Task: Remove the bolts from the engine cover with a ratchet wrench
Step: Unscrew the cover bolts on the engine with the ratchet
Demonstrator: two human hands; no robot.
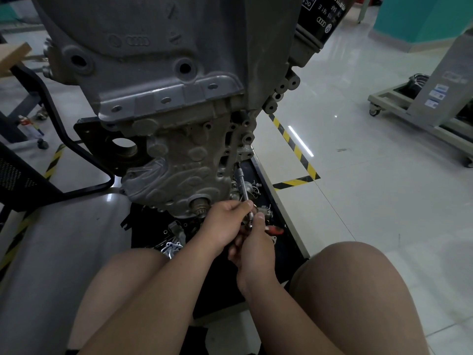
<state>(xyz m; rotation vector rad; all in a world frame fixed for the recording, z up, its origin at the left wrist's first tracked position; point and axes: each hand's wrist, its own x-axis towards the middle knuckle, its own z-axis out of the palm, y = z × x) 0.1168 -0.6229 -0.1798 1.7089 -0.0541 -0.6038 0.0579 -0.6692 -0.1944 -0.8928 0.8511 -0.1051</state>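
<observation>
- Wrench (243, 187): shaft slants up from the hands to the lower right edge of the cover (179, 170); tip contact too dark to tell.
- Left hand (225, 221): fingers curled round the shaft, low down.
- Right hand (256, 252): just below the left, fingers wrapped on the handle, thumb up.
- Tray (266, 175) beneath: loose parts.

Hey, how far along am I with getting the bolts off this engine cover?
Done, apparently: holes along the upper flange stand empty, and loose parts lie in the tray. In hand: left hand and right hand grip the ratchet wrench, its extension reaching up the right edge of the engine cover. Left: cannot count the remaining bolts from here.
</observation>
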